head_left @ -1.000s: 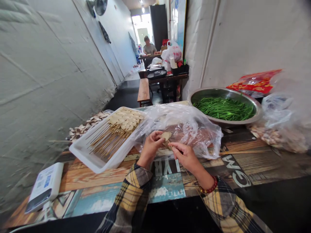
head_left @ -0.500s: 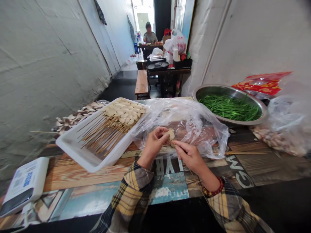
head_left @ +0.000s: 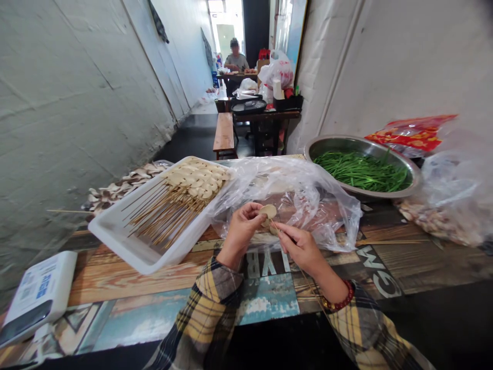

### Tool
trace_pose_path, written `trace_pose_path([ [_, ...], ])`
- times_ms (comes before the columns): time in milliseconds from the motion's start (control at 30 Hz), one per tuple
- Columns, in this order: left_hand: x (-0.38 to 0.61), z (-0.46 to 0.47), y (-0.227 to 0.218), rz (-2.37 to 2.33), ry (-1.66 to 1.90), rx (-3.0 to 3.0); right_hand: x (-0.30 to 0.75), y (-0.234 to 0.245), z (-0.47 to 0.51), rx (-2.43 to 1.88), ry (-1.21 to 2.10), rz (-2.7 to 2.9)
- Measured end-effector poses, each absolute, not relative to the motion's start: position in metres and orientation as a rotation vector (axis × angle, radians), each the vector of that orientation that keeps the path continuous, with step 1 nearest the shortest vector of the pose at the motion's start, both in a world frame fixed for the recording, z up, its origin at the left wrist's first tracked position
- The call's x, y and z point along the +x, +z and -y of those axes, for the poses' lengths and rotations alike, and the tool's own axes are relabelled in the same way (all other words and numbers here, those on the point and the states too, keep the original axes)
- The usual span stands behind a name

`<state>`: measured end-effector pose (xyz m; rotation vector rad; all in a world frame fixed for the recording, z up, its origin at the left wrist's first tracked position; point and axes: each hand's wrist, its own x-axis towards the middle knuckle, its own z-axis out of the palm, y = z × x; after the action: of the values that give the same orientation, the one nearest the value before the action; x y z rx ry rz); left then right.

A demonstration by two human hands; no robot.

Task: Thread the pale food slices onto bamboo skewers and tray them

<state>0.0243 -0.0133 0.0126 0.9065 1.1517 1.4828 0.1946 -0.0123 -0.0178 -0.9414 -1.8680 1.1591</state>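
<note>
Pinched between the thumb and fingers of my left hand [head_left: 243, 222] is a pale round slice [head_left: 269, 209] of some food I cannot identify. My right hand [head_left: 299, 248] grips a thin bamboo skewer [head_left: 308, 282], whose tip end meets the slice; whether it has pierced it I cannot tell. Under both hands lies a clear plastic bag [head_left: 327, 205] with more pale slices partly hidden near my fingers. To the left, a white plastic tray [head_left: 115, 245] holds many skewers [head_left: 165, 213] threaded with flat pale slices [head_left: 196, 174], laid in overlapping rows.
A metal bowl [head_left: 414, 187] of green chives [head_left: 358, 169] stands at the back right, beside a bag of pinkish pieces [head_left: 442, 221]. Sliced mushrooms [head_left: 123, 184] lie behind the tray. A white device [head_left: 38, 293] sits front left. Another person [head_left: 235, 59] sits far back.
The slice in my left hand has turned and now shows a smoother, fuller face beside the skewer. Both hands stay in nearly the same place.
</note>
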Motion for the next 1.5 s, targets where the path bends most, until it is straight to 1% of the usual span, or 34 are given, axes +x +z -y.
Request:
trace_pose_path([
  [667,0.0244,0.0128,0.0103,-1.244,1.481,1.098,0.192,-0.0219,0.01,-1.015,1.139,1.851],
  [967,0.0272,0.0145,0.0126,-1.215,1.416,1.101,0.1932,-0.0209,0.0098,-1.019,1.049,1.874],
  [1300,0.0291,0.0155,0.011,-1.077,1.421,0.842,0.1908,-0.0195,0.011,-0.973,1.011,1.876],
  [1500,0.0296,0.0155,0.0125,-1.041,1.412,0.795,0.1925,-0.0196,0.0108,-0.993,0.98,1.885],
])
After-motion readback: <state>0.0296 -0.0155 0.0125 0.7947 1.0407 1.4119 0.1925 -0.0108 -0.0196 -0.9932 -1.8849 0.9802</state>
